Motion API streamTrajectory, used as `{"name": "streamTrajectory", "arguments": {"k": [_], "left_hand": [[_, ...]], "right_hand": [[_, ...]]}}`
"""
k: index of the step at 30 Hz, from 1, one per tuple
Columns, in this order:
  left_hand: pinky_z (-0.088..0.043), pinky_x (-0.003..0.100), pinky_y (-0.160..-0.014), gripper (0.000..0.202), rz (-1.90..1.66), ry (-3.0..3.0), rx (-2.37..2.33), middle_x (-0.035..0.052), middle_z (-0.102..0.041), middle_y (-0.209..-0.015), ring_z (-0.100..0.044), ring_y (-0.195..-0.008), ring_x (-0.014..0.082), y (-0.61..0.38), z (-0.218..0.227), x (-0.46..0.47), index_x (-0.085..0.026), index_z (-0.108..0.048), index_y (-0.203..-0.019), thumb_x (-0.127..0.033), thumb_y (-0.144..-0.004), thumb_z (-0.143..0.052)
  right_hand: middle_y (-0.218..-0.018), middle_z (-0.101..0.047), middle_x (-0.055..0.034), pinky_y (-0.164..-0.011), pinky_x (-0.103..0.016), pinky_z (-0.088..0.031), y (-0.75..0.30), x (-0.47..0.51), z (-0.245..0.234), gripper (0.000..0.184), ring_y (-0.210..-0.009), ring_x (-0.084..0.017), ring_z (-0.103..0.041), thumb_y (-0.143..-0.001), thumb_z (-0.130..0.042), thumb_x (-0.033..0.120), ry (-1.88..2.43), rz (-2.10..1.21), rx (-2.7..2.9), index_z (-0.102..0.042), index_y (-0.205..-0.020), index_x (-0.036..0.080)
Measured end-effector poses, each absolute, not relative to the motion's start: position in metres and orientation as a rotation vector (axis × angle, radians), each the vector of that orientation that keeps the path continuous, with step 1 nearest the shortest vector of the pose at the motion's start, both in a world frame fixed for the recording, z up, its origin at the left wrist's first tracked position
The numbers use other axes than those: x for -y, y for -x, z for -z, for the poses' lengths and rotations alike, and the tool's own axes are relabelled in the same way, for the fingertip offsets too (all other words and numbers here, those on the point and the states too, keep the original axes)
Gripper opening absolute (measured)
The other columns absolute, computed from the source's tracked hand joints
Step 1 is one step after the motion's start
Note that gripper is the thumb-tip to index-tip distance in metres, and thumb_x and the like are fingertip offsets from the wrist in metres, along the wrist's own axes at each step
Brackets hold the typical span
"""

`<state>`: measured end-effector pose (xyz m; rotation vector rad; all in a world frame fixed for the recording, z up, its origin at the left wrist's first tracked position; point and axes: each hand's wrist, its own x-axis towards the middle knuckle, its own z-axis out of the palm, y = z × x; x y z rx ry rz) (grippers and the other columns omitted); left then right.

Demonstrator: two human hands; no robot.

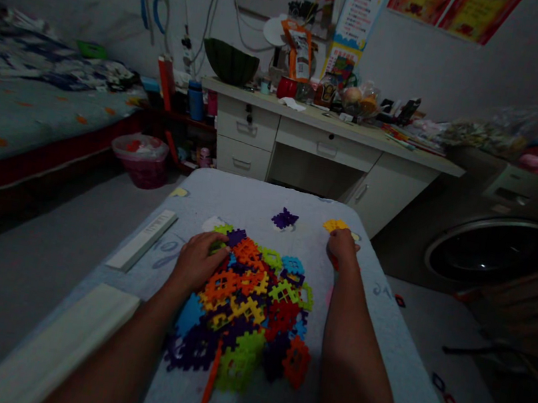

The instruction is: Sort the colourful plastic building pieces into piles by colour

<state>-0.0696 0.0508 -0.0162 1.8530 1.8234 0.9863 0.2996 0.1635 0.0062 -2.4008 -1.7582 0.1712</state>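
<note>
A heap of flat interlocking plastic tiles point(253, 307) in orange, purple, green, blue and red lies on a pale cloth-covered table point(378, 352). My left hand point(198, 260) rests on the heap's upper left edge, fingers curled over a green tile. My right hand point(342, 246) reaches past the heap on the right, fingers closed, touching a yellow tile point(335, 225). A lone purple tile point(285, 219) lies beyond the heap.
A white strip point(142, 239) lies at the table's left edge, and a white board point(55, 345) nearer me. Behind stand a cluttered white desk point(323, 142), a bed point(19, 117) at left, a pink bin point(141, 159) and a washing machine point(500, 243) at right. Loose tiles point(459, 401) lie on the floor.
</note>
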Motion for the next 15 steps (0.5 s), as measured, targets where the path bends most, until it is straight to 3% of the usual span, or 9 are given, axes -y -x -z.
{"name": "streamTrajectory", "arguments": {"k": [15], "left_hand": [[-0.041,0.045,-0.104,0.035,-0.970,-1.851,-1.828,0.0061,-0.069,-0.118,-0.057,-0.117,0.0274,0.0690,0.0166,-0.0511,-0.025,-0.069,-0.107,-0.046,-0.083,-0.053]], "right_hand": [[-0.134,-0.058,-0.0159,-0.103,-0.046,-0.039,-0.2948,-0.1612,-0.0091,0.038,-0.125,-0.029,-0.053,-0.086,-0.044,0.017,2.401,-0.227,1.764,-0.064,-0.119,0.015]]}}
